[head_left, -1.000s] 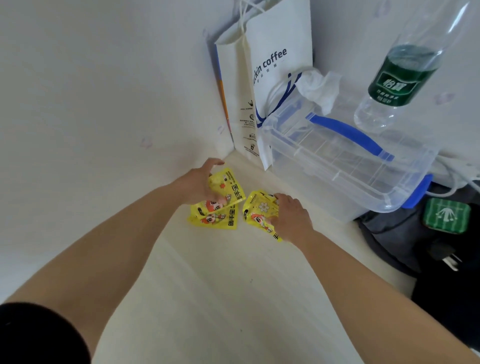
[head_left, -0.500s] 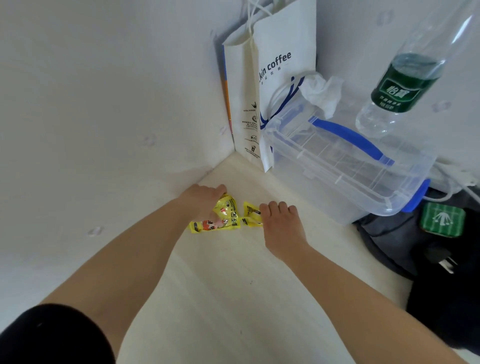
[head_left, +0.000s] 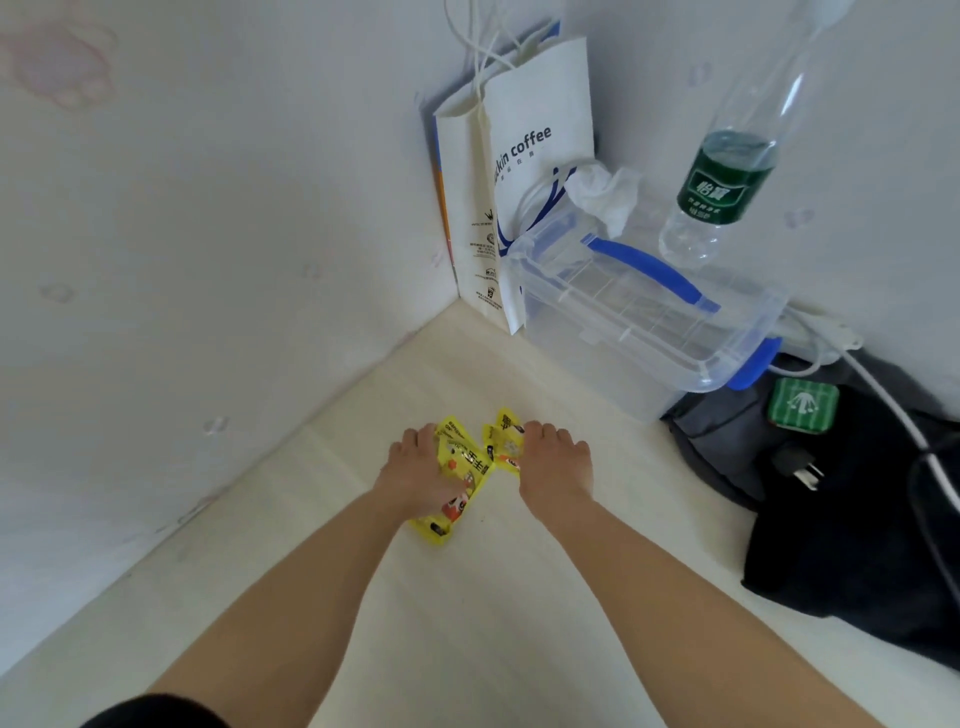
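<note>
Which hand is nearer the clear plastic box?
Right. The right hand rests in front of the clear plastic box; the left hand is farther left, holding yellow packets.

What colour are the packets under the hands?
The packets are bright yellow with red, white and black print, as the head view shows.

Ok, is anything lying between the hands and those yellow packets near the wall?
Nothing visible does. The left hand and right hand both touch the yellow packets on the pale surface. The clear box stands apart, beyond them.
</note>
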